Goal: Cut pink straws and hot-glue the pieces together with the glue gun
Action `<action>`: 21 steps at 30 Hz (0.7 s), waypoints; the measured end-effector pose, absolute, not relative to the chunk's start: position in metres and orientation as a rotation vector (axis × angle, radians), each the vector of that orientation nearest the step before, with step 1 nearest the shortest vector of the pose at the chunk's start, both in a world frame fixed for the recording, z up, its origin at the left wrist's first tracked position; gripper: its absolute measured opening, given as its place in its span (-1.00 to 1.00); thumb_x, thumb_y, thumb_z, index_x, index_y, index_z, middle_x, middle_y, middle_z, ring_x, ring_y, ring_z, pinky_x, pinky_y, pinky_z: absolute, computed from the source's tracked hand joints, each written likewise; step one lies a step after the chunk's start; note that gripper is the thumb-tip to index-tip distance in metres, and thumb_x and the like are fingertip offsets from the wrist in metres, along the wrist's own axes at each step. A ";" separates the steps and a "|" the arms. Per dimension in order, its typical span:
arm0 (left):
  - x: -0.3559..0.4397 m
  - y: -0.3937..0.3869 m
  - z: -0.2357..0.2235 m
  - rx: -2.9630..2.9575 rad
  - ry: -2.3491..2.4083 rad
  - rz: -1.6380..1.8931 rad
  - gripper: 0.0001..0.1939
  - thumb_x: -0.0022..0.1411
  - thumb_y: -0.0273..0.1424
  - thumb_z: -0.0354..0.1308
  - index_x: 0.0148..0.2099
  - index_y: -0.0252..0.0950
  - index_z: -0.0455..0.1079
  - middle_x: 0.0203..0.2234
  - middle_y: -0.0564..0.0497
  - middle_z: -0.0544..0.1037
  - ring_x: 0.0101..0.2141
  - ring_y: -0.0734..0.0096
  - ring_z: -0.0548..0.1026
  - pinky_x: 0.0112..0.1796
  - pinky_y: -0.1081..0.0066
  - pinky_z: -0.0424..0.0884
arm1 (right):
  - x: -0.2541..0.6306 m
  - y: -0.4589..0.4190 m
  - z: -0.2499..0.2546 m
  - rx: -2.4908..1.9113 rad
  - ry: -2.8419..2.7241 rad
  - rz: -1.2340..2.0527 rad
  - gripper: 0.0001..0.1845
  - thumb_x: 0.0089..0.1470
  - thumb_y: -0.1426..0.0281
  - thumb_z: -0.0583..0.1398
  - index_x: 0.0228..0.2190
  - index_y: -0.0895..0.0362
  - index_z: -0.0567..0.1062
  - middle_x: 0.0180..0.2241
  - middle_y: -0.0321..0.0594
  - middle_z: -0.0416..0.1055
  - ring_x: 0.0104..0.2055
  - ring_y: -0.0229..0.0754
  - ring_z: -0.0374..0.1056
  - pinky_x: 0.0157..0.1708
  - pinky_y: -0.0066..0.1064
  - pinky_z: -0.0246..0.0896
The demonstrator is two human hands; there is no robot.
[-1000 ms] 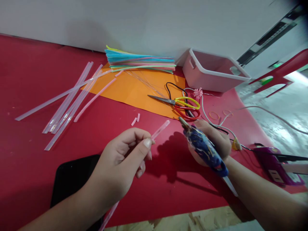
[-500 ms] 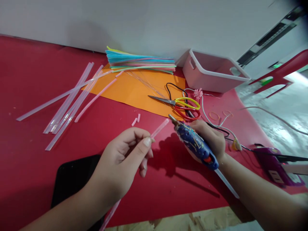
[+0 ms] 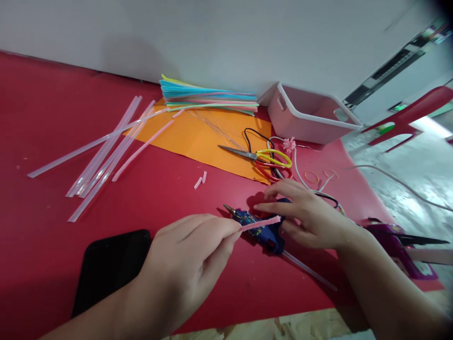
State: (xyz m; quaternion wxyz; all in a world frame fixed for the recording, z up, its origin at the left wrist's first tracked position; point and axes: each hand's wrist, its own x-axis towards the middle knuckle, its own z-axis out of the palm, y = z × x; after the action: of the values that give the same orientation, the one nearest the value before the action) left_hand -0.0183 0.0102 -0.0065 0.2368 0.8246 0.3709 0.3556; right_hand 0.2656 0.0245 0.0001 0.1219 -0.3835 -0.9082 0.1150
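Observation:
My left hand (image 3: 198, 264) is closed, pinching a pink pipe cleaner (image 3: 260, 223) whose end sticks out to the right. Beneath that end a blue hot glue gun (image 3: 271, 238) lies on its side on the red table, nozzle to the upper left, a clear glue stick (image 3: 311, 270) trailing from its back. My right hand (image 3: 304, 212) hovers at the gun's handle with fingers spread, near the tip of the pipe cleaner. Whether it still touches the handle is hard to see. Two short pink pieces (image 3: 200, 180) lie beyond my left hand.
Scissors (image 3: 253, 155) rest on an orange sheet (image 3: 191, 137), below a bundle of coloured pipe cleaners (image 3: 208, 94). Loose glue sticks (image 3: 106, 160) lie at left, a black phone (image 3: 109, 264) nearer. A pink bin (image 3: 311, 118), cords and a purple power strip (image 3: 399, 250) are right.
My right hand has lowered the glue gun onto the table, and its fingers have opened from the grip. My left hand has turned palm down, swinging the pipe cleaner's end rightward over the gun.

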 end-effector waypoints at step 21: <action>-0.018 0.011 -0.015 2.373 0.692 0.724 -0.85 0.38 -0.47 0.05 -0.08 -0.20 0.41 -0.40 0.04 0.57 -0.40 0.36 0.43 -0.32 0.38 0.28 | 0.214 -0.002 0.009 -0.852 -2.167 0.415 -0.84 0.03 0.53 0.29 -0.28 0.12 0.54 -0.36 -0.20 0.43 -0.28 -0.17 0.36 -0.17 -0.17 0.33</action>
State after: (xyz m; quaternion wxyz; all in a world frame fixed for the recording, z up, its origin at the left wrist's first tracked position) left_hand -0.0181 0.0113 -0.0152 0.2791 0.8847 0.2579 0.2699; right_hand 0.2136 -0.0024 0.0088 0.3787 -0.3333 -0.8480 0.1624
